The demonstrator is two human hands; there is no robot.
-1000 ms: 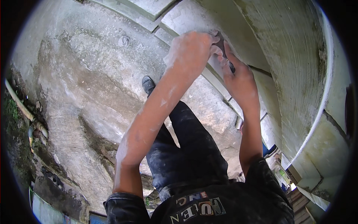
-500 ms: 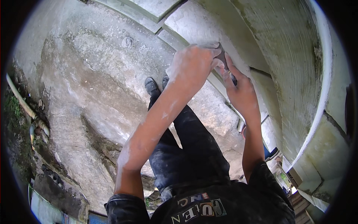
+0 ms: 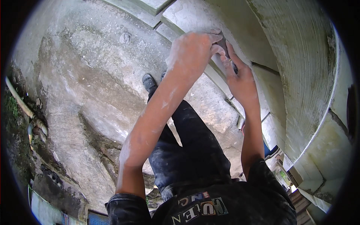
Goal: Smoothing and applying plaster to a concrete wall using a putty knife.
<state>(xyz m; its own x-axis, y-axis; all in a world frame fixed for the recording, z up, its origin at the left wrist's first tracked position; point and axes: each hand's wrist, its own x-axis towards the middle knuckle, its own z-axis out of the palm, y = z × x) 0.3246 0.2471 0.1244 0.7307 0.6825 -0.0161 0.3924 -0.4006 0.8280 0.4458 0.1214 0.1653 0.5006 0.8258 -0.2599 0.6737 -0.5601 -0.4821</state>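
My right hand (image 3: 243, 79) is closed around a scraper (image 3: 222, 44) with a flat, dark grey blade; part of its dark handle shows between the fingers. My left hand (image 3: 191, 48), dusted with white powder, reaches across from the left. Its fingers and thumb are bent around the blade, next to the right fingertips. How much of the blade lies under the left fingers is hidden. Both hands are in front of a pale, smooth ledge (image 3: 195, 17), and I cannot tell whether the blade touches it.
A curved, streaked greenish wall (image 3: 296, 63) rises close on my right. Rough, stained concrete (image 3: 90, 93) stretches below and to the left, with a pale pipe (image 3: 22, 101) at its far left edge. My dark shoe (image 3: 149, 81) stands on the concrete under my left forearm.
Both hands have shifted slightly upward and to the left in the view, together with the scraper. Their hold looks the same.
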